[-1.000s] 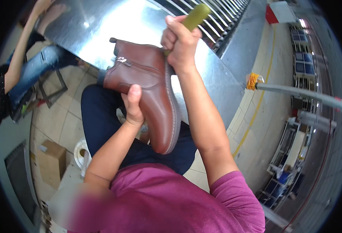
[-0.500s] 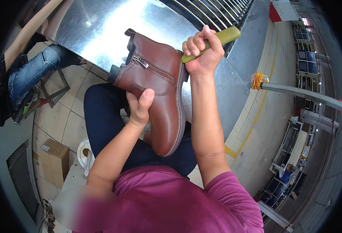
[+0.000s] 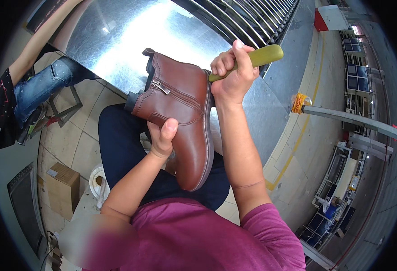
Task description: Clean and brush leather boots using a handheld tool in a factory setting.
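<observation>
Head view: a brown leather ankle boot [image 3: 182, 101] is held tilted above the person's lap, near the edge of a shiny metal worktop [image 3: 113, 43], its toe pointing down toward the person, its opening toward the left and its dark sole edge [image 3: 209, 149] along the right. The side with a silver zip pull [image 3: 161, 87] faces up, and a dark lining [image 3: 132, 100] shows at the collar. The left hand [image 3: 161, 141] is clamped on the boot at its lower left side, thumb laid flat against the leather below the zip, with most of the other fingers hidden from sight. The right hand [image 3: 233, 86] has its fingers curled tightly around a smooth olive-green bar with a rounded end [image 3: 268, 55]; the bar's lower end lies at the back of the heel, though whether it touches the leather cannot be told. Beneath the boot are the person's dark navy trousers [image 3: 122, 135], below a magenta short-sleeved shirt [image 3: 194, 230]. Beyond the right hand, a rack of parallel metal bars [image 3: 248, 20] adjoins the worktop. At the left, another person's leg in torn blue jeans [image 3: 40, 92] shows, and lower down a brown cardboard box [image 3: 62, 194] stands on the tiled floor [image 3: 88, 131]
</observation>
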Motion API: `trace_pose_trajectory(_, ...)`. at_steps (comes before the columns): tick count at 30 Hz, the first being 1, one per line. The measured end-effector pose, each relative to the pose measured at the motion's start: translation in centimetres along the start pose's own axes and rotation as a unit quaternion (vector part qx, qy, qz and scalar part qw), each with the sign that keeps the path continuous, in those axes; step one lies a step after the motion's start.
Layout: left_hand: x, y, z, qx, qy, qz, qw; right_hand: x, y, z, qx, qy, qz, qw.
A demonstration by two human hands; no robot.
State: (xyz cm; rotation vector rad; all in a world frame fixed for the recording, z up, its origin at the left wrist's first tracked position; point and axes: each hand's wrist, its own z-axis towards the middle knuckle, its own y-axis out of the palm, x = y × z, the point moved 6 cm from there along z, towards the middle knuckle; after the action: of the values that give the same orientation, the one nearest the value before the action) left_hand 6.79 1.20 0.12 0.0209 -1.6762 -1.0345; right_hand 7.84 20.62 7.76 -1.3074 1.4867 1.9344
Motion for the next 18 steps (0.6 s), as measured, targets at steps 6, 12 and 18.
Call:
trace_pose_trajectory(6, -0.3, -0.6, 0.0, -0.008, 0.014, 0.009, 1.0, 0.5, 0.1, 0.2, 0.001, 0.025, -0.009, 1.0)
trace_pose_trajectory(12, -1.5, -1.2, -0.4, 0.012, 0.014, 0.019, 1.0, -0.2, 1.4, -0.1, -0.009, -0.003, -0.072, 0.997)
trace_pose_trajectory(18, -1.0, -0.7, -0.7, 0.011, 0.026, 0.03, 0.999, 1.0, 1.4, 0.8, -0.019, 0.095, -0.09, 0.991)
